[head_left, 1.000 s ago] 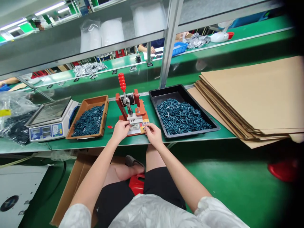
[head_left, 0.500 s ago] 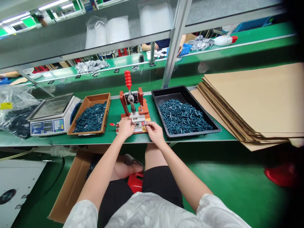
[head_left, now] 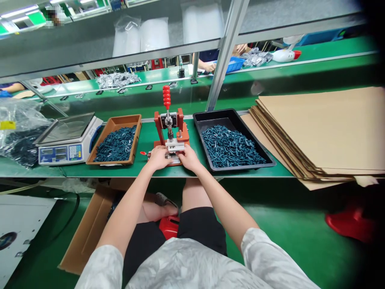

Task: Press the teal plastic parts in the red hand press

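Metal bed (head_left: 173, 161) nearest, left hand (head_left: 159, 158) and right hand (head_left: 190, 158) at its sides; fingertips obscured, can't tell if pinching anything. Orange press (head_left: 182, 137) on green bench (head_left: 146, 135), between brown tray (head_left: 138, 138) and black tray (head_left: 217, 118); probably heavy, stiff. Grip red handle (head_left: 166, 97): points up, long axis near vertical.

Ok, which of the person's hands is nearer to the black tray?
The right. The right hand is at the press, just left of the black tray; the left hand is farther left, on the press's other side.
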`<state>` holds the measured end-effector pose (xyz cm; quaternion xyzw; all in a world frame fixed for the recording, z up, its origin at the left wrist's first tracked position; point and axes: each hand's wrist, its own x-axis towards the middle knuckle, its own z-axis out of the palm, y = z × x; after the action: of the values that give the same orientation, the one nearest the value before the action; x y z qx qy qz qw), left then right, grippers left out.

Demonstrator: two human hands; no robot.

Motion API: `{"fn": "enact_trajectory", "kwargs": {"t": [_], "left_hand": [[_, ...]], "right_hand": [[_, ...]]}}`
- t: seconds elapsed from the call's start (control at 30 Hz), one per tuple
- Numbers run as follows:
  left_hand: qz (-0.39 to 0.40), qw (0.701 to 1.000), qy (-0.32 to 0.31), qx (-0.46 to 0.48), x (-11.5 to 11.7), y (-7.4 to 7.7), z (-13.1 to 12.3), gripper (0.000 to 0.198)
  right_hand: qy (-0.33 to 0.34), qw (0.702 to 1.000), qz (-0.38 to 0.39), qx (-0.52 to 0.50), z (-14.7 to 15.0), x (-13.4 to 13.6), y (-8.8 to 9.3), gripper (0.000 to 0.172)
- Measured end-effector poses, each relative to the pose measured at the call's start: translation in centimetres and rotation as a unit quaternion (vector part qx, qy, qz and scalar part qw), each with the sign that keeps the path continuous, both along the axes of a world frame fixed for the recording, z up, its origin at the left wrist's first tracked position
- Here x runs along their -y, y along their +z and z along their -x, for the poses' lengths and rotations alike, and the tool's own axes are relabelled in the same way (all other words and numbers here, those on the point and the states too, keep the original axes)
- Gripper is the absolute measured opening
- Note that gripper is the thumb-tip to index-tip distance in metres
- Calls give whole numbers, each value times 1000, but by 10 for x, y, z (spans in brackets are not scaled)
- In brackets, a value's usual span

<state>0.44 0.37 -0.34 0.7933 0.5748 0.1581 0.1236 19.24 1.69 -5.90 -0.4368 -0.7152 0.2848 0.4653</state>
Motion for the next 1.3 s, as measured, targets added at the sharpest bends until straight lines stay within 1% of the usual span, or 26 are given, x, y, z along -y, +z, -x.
{"fn": "enact_trajectory", "kwargs": {"t": [0.07, 0.17, 0.3, 0.43, 0.47, 0.5, 0.53, 0.57, 0.6, 0.63, 0.67, 0.7, 0.73, 0.77, 0.8, 0.87, 0.93, 0.97, 1.03, 1.1, 1.13, 1.17, 1.23, 1.27, 1.3], "left_hand": [[-2, 1000, 5, 7, 0, -2, 0, 34], [-5, 1000, 6, 4, 0, -5, 0, 28], [-26, 999, -5, -18, 2, -9, -1, 19], [-66, 997, -39, -4, 18, -13, 1, 16], [-88, 995, -47, 10, 23, -13, 5, 18], [-120, 992, -41, 29, 28, -13, 11, 22], [-159, 986, -16, 53, 32, -12, 19, 26], [-197, 977, 28, 82, 34, -11, 27, 31], [-223, 964, 85, 120, 33, -10, 36, 36], [-230, 949, 141, 161, 30, -9, 43, 41], [-217, 938, 184, 200, 26, -8, 47, 45], [-189, 931, 207, 234, 20, -7, 48, 49], [-154, 932, 208, 253, 14, -8, 45, 52], [-123, 940, 193, 251, 9, -9, 39, 56], [-102, 953, 169, 231, 6, -10, 31, 61], [-92, 975, 117, 166, 5, -14, 13, 71], [-100, 984, 82, 121, 7, -18, 4, 78], [-100, 985, 73, 123, 9, -19, 3, 78], [-73, 981, 73, 167, 9, -19, 8, 72], [-35, 966, 102, 233, 6, -14, 16, 65], [-31, 956, 124, 263, 3, -7, 19, 62], [-45, 946, 144, 288, -1, 2, 19, 60], [-117, 926, 160, 322, -11, 29, 12, 58], [-163, 917, 147, 334, -17, 46, 4, 59], [-203, 907, 120, 348, -24, 65, -6, 59]], "right_hand": [[17, 1000, -6, -6, 7, -3, 0, 28], [41, 999, -15, 3, 11, -4, -1, 31], [28, 998, -40, 26, 7, 0, -1, 33], [18, 998, -42, 40, 5, 2, 1, 32], [17, 998, -43, 40, 5, 2, 1, 31], [17, 998, -45, 41, 5, 2, 1, 30], [17, 998, -46, 41, 6, 2, 1, 29], [17, 998, -46, 43, 6, 1, 2, 28], [15, 998, -45, 45, 7, 1, 2, 28], [14, 998, -43, 47, 7, 1, 2, 27], [13, 998, -41, 49, 7, 0, 2, 26], [14, 998, -38, 49, 7, 0, 2, 26], [14, 998, -37, 48, 7, 0, 1, 26], [16, 998, -36, 45, 7, 0, 1, 26], [18, 998, -35, 40, 6, -1, 1, 26], [20, 999, -27, 27, 4, -2, 0, 25], [5, 1000, 2, 14, 1, -4, 0, 22], [-3, 1000, 25, 12, -1, -6, 1, 21], [-12, 997, 80, 16, -4, -9, 3, 18], [-1, 992, 124, 26, -6, -11, 7, 15], [7, 990, 137, 27, -7, -12, 9, 13], [14, 989, 144, 25, -7, -12, 10, 12], [25, 989, 148, 7, -7, -14, 10, 13], [28, 989, 148, -5, -6, -14, 9, 14], [29, 988, 149, -17, -6, -15, 7, 15]]}}
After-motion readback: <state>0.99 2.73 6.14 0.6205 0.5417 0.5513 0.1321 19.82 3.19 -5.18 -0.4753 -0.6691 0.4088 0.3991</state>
